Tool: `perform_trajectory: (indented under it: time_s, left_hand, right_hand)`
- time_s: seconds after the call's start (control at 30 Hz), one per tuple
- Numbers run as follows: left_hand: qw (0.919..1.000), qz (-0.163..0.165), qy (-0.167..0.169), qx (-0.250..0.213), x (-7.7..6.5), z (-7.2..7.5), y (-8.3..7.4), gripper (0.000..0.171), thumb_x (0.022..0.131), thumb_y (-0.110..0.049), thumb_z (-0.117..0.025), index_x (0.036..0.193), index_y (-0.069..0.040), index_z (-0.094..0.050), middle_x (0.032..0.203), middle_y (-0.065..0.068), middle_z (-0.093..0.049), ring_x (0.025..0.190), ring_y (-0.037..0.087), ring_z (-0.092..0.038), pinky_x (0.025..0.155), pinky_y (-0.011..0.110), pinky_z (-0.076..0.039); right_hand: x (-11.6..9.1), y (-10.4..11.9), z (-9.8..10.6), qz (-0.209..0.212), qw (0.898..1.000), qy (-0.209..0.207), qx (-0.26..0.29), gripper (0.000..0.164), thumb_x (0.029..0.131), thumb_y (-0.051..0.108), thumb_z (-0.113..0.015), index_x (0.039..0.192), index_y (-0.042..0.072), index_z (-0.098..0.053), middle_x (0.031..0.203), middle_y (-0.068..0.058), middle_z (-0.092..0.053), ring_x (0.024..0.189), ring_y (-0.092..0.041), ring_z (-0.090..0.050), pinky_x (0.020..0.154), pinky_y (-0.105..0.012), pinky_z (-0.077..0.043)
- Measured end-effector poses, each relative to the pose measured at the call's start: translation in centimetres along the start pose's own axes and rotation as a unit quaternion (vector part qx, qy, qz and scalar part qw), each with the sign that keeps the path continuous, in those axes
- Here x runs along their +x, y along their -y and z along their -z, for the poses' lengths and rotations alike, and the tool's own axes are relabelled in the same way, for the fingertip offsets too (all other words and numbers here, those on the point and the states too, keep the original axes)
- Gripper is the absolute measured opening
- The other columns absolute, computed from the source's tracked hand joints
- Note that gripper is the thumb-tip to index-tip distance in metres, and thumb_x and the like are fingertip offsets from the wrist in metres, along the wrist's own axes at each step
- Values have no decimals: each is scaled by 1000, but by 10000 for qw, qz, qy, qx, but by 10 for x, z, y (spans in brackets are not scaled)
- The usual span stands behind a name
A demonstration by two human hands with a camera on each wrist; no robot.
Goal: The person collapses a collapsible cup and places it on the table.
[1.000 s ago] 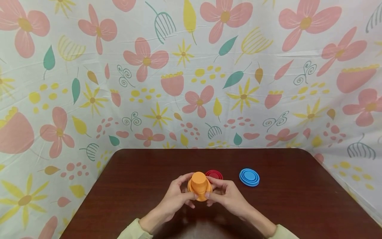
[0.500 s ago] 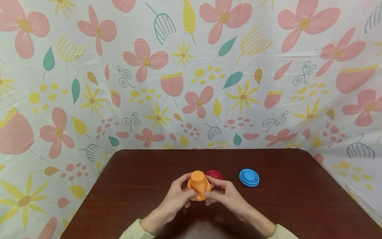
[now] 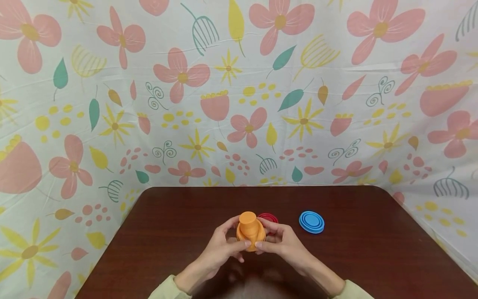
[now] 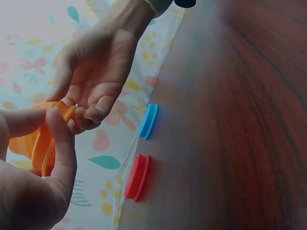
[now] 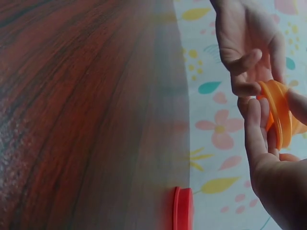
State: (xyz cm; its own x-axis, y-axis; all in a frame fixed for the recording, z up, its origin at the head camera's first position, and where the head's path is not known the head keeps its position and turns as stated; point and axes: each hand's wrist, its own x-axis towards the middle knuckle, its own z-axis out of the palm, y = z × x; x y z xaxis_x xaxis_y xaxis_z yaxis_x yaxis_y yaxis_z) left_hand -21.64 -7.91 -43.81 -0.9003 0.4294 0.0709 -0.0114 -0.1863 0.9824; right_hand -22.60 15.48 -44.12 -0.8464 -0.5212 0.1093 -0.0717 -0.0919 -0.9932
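An orange collapsible cup (image 3: 248,222) is held up over the table between both hands, its narrow round end up and its wide rim down. My left hand (image 3: 220,246) grips its left side, thumb in front and fingers around the rim. On the other side my right hand (image 3: 286,243) does the same, and the two thumbs nearly meet on the near wall, which looks dented. In the left wrist view the fingers pinch the wide rim of the orange cup (image 4: 44,143). The right wrist view has fingertips under that rim (image 5: 278,115).
Just behind the right hand lies a flat red collapsed cup (image 3: 269,217), partly hidden by the fingers. A flat blue collapsed cup (image 3: 311,221) with stepped rings lies farther right. The dark brown wooden table (image 3: 373,249) reaches back to a flower-printed cloth (image 3: 239,83).
The thumbs have come closer together on the cup's near wall. The cup's narrow end stands slightly higher in the head view. Red and blue cups have stayed in place.
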Motion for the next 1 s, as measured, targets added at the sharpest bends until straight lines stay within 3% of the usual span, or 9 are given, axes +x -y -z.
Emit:
perform_trajectory:
  time_s: [0.17, 0.4, 0.63, 0.83, 1.0]
  left_hand:
    - [9995, -77, -176, 234, 0, -1, -2, 68, 90, -4, -80, 152, -6, -51, 125, 14, -51, 71, 16, -61, 50, 22, -49]
    - [9981, -4, -543, 275, 2, -5, 0, 66, 86, 1, -77, 148, -7, -55, 123, 14, -51, 70, 15, -60, 46, 21, -43]
    - [9952, 52, -927, 301, 5, -12, 0, 65, 80, 6, -72, 142, -10, -58, 118, 13, -50, 69, 16, -59, 44, 21, -43]
    - [9966, 109, -791, 179, 7, -13, 0, 64, 77, 8, -69, 138, -11, -61, 119, 14, -50, 71, 17, -60, 47, 24, -50]
    - [9986, 157, -490, 132, 5, -5, 0, 62, 81, 8, -69, 139, -13, -62, 123, 16, -50, 82, 23, -64, 56, 29, -59]
  right_hand:
    - [1, 1, -3, 3, 9999, -133, -75, 75, 98, 5, -73, 159, -11, -32, 110, -21, -63, 98, -29, -75, 87, -41, -62]
    - [2, 3, -10, 77, 9990, -360, -251, 74, 96, 3, -74, 158, -10, -36, 111, -23, -65, 96, -31, -75, 85, -41, -63]
    - [3, 3, -14, 58, 9981, -506, -337, 75, 94, 3, -74, 158, -9, -36, 139, -25, -61, 99, -30, -73, 84, -37, -63]
    - [1, 1, -4, 41, 9993, 150, 335, 71, 103, 5, -63, 161, -9, -26, 149, -24, -52, 104, -27, -71, 93, -40, -60]
    - [0, 5, 1, 28, 9991, 195, 364, 64, 105, 9, -61, 160, -9, -32, 140, -19, -60, 102, -27, -72, 94, -45, -60]
